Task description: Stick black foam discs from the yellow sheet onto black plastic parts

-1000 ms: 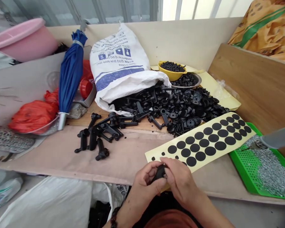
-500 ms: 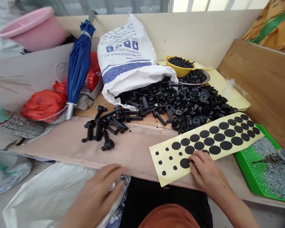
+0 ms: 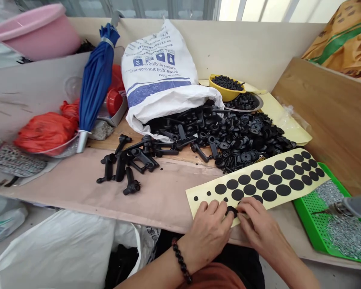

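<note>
A yellow backing sheet [image 3: 289, 192] with several round black stickers lies at the table's near edge. My left hand [image 3: 209, 230] rests on the sheet's near left part, fingers spread flat. My right hand [image 3: 258, 226] is beside it, its fingertips pinching at a black round sticker [image 3: 231, 211] between the two hands. Behind the sheet lies a heap of black plastic parts [image 3: 228, 136] spilling from a white woven sack [image 3: 162, 76]. A small group of black handles [image 3: 129, 164] lies to the left.
A green perforated tray [image 3: 309, 212] of small metal screws sits at the right, with a grey tool [image 3: 355, 206] over it. A yellow bowl [image 3: 227, 93] and a metal dish of black bits stand at the back. Blue umbrella [image 3: 94, 80], red bag [image 3: 45, 132], pink basin [image 3: 33, 30] at left; white bag [image 3: 57, 253] below.
A second ago both hands held a black part together. Half a second ago my left hand was down at the white bag. Now it is back on the sheet beside the right.
</note>
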Demonstrator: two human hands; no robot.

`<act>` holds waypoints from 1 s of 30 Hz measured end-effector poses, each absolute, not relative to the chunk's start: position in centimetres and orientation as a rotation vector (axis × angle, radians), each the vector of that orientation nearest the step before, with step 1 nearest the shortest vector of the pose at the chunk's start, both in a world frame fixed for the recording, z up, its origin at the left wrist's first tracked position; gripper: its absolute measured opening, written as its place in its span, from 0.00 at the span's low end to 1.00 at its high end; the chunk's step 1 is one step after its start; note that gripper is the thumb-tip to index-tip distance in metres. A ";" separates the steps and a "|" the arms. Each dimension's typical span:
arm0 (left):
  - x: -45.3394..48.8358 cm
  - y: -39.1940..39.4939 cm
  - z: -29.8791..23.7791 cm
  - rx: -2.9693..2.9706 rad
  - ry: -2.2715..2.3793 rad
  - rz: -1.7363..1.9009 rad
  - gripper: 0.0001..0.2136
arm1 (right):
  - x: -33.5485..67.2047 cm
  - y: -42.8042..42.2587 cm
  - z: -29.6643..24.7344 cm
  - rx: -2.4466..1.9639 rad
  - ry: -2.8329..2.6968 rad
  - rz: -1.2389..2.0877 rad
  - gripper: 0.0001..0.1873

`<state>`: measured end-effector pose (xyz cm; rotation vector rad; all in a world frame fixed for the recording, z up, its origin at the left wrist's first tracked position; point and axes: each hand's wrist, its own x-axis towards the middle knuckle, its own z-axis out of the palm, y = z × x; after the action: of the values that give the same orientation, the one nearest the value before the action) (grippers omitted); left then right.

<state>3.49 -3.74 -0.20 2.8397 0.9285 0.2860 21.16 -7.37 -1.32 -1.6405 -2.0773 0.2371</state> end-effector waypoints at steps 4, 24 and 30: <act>3.6 -3.9 -0.2 2.828 0.949 0.268 0.09 | 21.5 -6.9 -1.6 -1.675 -2.103 0.090 0.07; 3.6 -3.9 -0.7 2.848 0.929 0.266 0.08 | 20.8 -6.5 -1.2 -1.626 -2.122 0.266 0.09; 2.8 -3.9 -1.3 2.776 0.848 0.339 0.07 | 20.4 -6.7 -0.7 -1.528 -2.097 0.410 0.10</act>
<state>2.78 -3.93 -1.26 2.7757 0.8485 0.3394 20.38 -6.74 -0.67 -1.5283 -2.0966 0.4105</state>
